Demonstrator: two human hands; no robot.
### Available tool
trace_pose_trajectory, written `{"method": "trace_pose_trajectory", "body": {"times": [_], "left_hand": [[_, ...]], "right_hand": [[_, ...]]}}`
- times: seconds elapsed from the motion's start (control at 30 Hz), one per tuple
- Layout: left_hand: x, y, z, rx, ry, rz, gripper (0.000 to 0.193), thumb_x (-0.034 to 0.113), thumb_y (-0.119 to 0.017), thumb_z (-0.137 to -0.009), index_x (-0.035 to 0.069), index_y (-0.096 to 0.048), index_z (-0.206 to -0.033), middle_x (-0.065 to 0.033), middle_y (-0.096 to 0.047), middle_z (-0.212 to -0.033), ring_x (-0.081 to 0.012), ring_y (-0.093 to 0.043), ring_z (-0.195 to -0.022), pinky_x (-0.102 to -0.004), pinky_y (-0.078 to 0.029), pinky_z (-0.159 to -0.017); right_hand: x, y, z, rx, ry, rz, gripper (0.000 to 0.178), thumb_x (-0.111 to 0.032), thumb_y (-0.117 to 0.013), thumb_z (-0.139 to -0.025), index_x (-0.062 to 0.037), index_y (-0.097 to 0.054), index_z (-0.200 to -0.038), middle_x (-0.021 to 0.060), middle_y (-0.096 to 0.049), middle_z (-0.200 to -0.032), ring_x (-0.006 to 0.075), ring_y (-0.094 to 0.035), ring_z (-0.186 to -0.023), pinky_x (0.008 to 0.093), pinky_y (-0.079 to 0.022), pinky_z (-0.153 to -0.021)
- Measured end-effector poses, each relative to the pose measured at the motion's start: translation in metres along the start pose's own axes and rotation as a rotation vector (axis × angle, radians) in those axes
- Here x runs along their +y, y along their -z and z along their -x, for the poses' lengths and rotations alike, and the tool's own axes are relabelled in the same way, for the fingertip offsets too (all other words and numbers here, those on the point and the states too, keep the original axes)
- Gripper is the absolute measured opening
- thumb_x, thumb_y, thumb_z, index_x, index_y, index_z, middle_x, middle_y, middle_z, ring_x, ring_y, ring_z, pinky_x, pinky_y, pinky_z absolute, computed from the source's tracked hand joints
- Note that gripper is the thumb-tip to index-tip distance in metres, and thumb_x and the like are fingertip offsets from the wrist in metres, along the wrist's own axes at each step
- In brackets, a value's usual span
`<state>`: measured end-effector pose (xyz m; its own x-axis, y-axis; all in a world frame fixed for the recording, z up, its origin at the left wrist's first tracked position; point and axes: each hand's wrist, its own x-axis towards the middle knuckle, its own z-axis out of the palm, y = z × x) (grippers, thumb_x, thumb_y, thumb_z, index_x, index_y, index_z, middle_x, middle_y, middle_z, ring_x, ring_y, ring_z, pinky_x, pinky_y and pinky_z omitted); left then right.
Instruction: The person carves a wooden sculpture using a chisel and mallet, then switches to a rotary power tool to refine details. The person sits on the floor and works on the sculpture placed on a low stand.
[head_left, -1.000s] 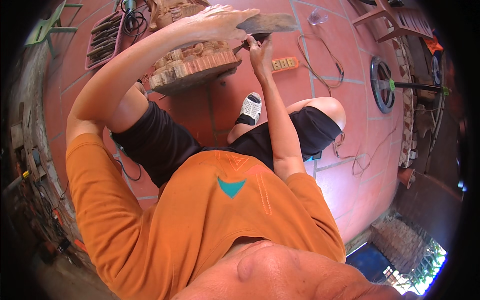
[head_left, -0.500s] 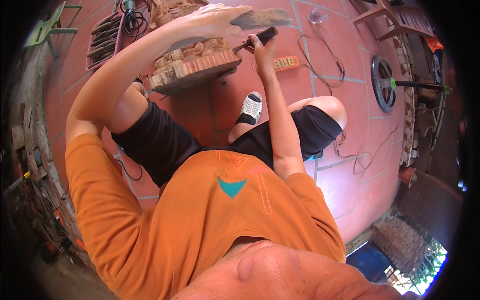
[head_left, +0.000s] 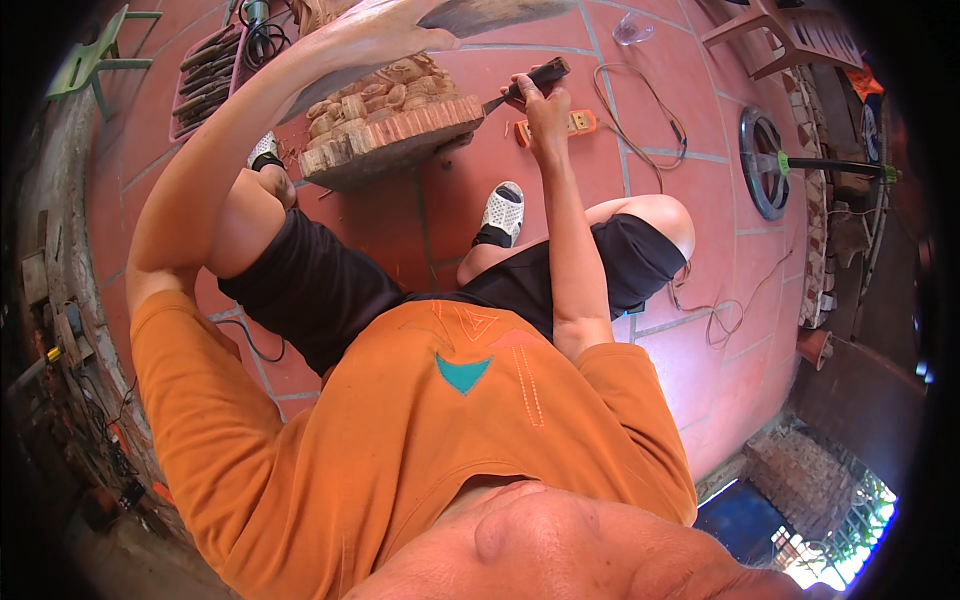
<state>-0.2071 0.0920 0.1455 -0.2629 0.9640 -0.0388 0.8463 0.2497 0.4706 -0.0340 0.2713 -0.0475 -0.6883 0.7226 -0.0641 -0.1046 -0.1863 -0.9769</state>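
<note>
- Shirt [head_left: 430, 420], orange-brown, green patch at the chest; worn by us, with dark shorts [head_left: 310, 290].
- Sandal [head_left: 503, 212], one, white and perforated, on our right foot.
- Right hand [head_left: 547, 115]: raised ahead of us, fingers wrapped round the dark handle of a chisel [head_left: 540, 80].
- The chisel: tilted, handle up and to the right, blade reaching the right edge of the carving.
- Carving [head_left: 395, 135], wooden: on the floor [head_left: 715, 215] before us, rough flat edge facing us, carved relief on its upper part.
- Left hand [head_left: 395, 38]: above the carving, closed on a grey-brown wooden club [head_left: 495, 14]; thumb visible, the other fingertips hidden from us.
- Power strip [head_left: 582, 122], orange, on the red tiles just beyond our right wrist.
- Crate [head_left: 238, 70], pink, at left, holding dark elongated tools [head_left: 207, 85].
- Wheel [head_left: 749, 165], ring-shaped, at far right.
- Chairs: one green [head_left: 92, 65], far left; one reddish-brown [head_left: 790, 45], far right.
</note>
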Motion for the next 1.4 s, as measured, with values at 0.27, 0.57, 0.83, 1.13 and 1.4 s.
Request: {"method": "trace_pose_trajectory", "body": {"times": [0.27,0.57,0.83,1.13,1.4], "left_hand": [[-0.002,-0.001,0.014,0.020,-0.064,-0.001,0.074,0.028,-0.069,-0.089,0.000,-0.038,-0.150,-0.0337,-0.066,-0.116,-0.0444,-0.066,-0.111,-0.0490,-0.050,-0.095],[0.007,0.004,0.021,-0.015,0.016,0.011,0.074,0.029,-0.069,-0.089,0.001,-0.039,-0.151,-0.0319,-0.062,-0.127,-0.0444,-0.062,-0.120,-0.0492,-0.048,-0.101],[0.009,0.008,0.030,0.000,0.046,0.021,0.075,0.029,-0.069,-0.088,0.003,-0.040,-0.152,-0.0298,-0.059,-0.136,-0.0422,-0.058,-0.127,-0.0468,-0.045,-0.107],[0.001,0.005,0.036,0.037,-0.009,0.041,0.074,0.029,-0.069,-0.090,0.002,-0.039,-0.152,-0.0288,-0.058,-0.138,-0.0410,-0.057,-0.129,-0.0455,-0.044,-0.109],[0.018,0.012,0.056,0.102,0.057,0.122,0.073,0.027,-0.071,-0.091,0.003,-0.039,-0.152,-0.0272,-0.058,-0.137,-0.0375,-0.059,-0.128,-0.0443,-0.045,-0.108]], "right_hand": [[0.014,-0.019,0.002,-0.027,0.062,-0.086,0.026,0.001,-0.061,-0.100,-0.0012,-0.045,-0.120,0.0112,-0.063,-0.103,0.0227,-0.071,-0.085,0.0339,-0.063,-0.076],[0.019,-0.012,-0.004,-0.090,0.085,-0.019,0.026,-0.003,-0.060,-0.101,-0.0022,-0.044,-0.123,0.0136,-0.065,-0.106,0.0272,-0.073,-0.090,0.0395,-0.064,-0.080],[-0.005,0.005,0.009,-0.106,-0.022,-0.008,0.027,0.003,-0.061,-0.097,-0.0013,-0.047,-0.120,0.0127,-0.064,-0.103,0.0248,-0.072,-0.084,0.0362,-0.064,-0.076],[0.011,-0.003,0.009,-0.123,0.080,-0.044,0.028,0.002,-0.065,-0.096,-0.0013,-0.049,-0.119,0.0113,-0.065,-0.103,0.0233,-0.072,-0.086,0.0343,-0.063,-0.076],[0.014,-0.014,0.014,-0.146,0.264,0.150,0.028,-0.001,-0.071,-0.093,0.0001,-0.052,-0.114,0.0107,-0.070,-0.099,0.0207,-0.073,-0.086,0.0332,-0.062,-0.073]]}}
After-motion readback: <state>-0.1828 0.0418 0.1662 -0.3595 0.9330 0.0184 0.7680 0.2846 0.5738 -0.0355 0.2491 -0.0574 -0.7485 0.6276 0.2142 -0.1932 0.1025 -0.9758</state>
